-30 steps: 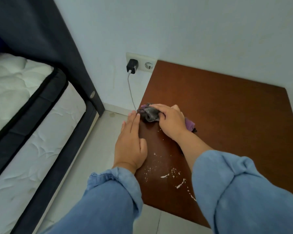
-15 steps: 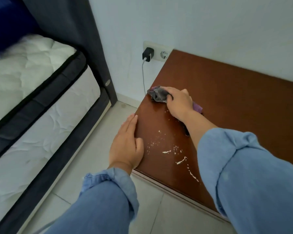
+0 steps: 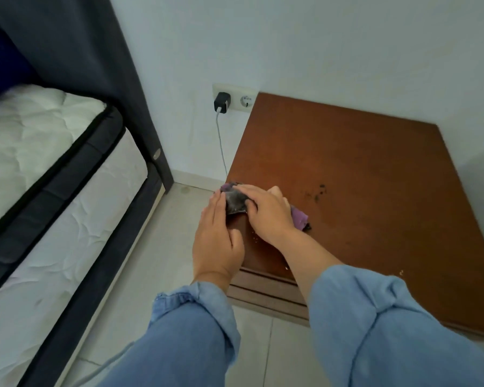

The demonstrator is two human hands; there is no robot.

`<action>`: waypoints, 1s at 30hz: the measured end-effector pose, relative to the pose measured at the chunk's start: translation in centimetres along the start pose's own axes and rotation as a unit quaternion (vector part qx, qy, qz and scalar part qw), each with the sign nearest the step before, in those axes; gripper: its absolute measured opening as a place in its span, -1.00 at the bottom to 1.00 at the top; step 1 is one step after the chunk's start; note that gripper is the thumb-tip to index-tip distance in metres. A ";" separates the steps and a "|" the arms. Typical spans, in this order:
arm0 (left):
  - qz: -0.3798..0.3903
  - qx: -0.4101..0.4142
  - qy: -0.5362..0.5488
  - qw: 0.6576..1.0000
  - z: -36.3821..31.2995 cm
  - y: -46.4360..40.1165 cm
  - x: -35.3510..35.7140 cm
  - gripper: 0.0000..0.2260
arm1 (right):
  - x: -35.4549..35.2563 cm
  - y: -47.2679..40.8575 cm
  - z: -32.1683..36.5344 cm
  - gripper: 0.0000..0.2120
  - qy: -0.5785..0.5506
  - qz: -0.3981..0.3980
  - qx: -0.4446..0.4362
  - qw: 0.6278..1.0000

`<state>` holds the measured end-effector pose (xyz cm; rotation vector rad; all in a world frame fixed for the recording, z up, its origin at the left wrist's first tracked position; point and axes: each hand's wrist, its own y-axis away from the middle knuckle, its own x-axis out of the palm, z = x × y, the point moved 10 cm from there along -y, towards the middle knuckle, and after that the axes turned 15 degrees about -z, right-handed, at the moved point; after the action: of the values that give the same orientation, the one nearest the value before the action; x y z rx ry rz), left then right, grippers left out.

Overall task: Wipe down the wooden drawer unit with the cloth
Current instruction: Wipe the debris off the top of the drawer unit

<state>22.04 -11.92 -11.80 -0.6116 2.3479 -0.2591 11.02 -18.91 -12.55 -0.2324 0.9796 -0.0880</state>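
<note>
The brown wooden drawer unit (image 3: 361, 174) stands in the wall corner, its top seen from above. A grey and purple cloth (image 3: 235, 203) lies bunched at the top's left edge. My right hand (image 3: 268, 215) grips the cloth, fingers curled over it, and holds it against the wood. My left hand (image 3: 217, 238) lies flat with straight fingers along the unit's left edge, fingertips next to the cloth. A few white crumbs (image 3: 254, 238) and dark specks (image 3: 319, 191) dot the top.
A bed with a white mattress (image 3: 48, 174) and dark frame (image 3: 140, 88) fills the left. A black charger (image 3: 222, 102) sits in the wall socket (image 3: 246, 101), its cable hanging beside the unit. Pale floor tiles (image 3: 162, 233) lie between bed and unit.
The cloth and my right hand have come back toward the front left corner of the top, close to my left hand. The white streaks seen earlier near the front edge are mostly gone.
</note>
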 end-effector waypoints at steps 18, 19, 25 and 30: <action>0.028 -0.128 -0.039 0.991 5.4 4.5 -3.8 -0.71 | -0.2 8.0 3.0 -0.60 -0.086 0.005 0.032 0.996; 0.027 -0.126 -0.039 0.991 5.1 4.4 -3.8 -0.73 | -0.5 9.0 3.1 -0.59 -0.107 0.026 0.039 0.993; 0.056 -0.133 -0.033 0.989 4.4 5.7 -3.5 -0.50 | -5.7 7.5 0.0 -0.63 -0.198 0.010 0.190 0.961; 0.046 -0.122 -0.043 0.991 4.1 5.7 -3.4 -0.18 | -8.8 -0.7 -2.7 -0.63 -0.141 -0.045 0.157 0.976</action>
<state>24.99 -5.34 -14.88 -0.6156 2.3329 0.0967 3.95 -18.45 -6.71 0.0036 0.6596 -0.2824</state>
